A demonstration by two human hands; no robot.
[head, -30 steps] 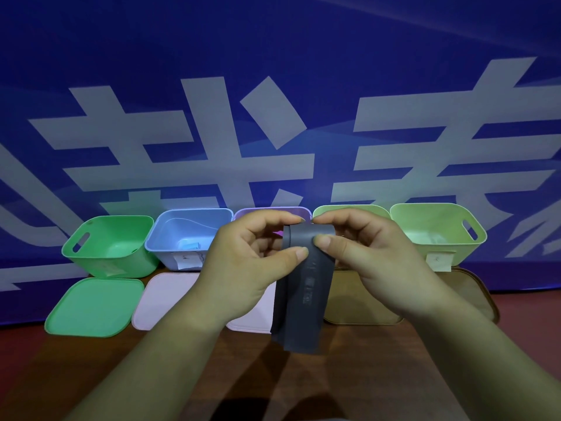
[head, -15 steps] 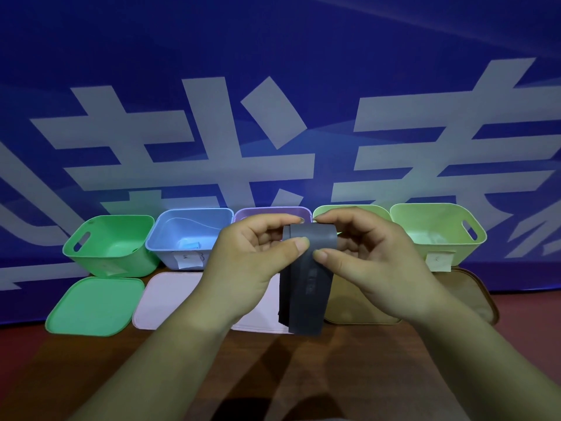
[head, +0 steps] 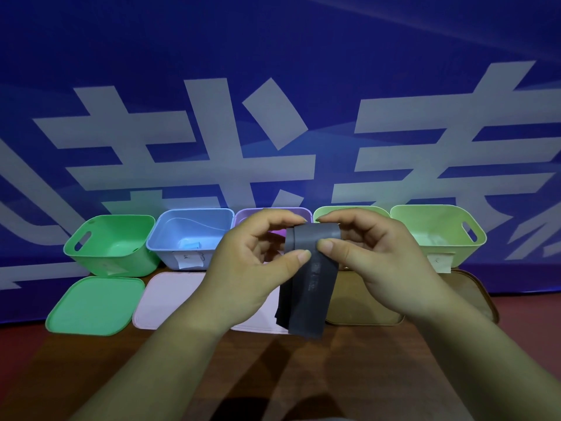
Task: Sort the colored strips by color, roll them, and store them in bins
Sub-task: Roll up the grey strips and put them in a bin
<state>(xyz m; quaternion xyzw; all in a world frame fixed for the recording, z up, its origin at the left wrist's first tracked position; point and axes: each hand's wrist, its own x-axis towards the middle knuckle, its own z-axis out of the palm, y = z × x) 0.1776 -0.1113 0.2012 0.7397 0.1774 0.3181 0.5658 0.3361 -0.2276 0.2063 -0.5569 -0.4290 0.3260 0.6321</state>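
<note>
A dark grey strip (head: 309, 296) is partly rolled at its top, and its loose end hangs down in front of the bins. My left hand (head: 252, 268) pinches the roll from the left with thumb and curled fingers. My right hand (head: 376, 262) grips the roll from the right, thumb on its front. Behind my hands stands a row of open bins: green (head: 112, 241), light blue (head: 188, 235), purple (head: 252, 214), and two pale green ones (head: 349, 212) (head: 437, 229). A small blue roll (head: 189, 245) lies in the light blue bin.
Lids lie flat in front of the bins: a green lid (head: 94, 305), a pink lid (head: 170, 299), a tan lid (head: 361, 302) and a brown one (head: 473, 296). The brown table (head: 273, 375) runs toward me. A blue banner (head: 273, 101) hangs behind the bins.
The roll at the top has grown and the hanging end of the grey strip has become shorter. Both hands stay in about the same place.
</note>
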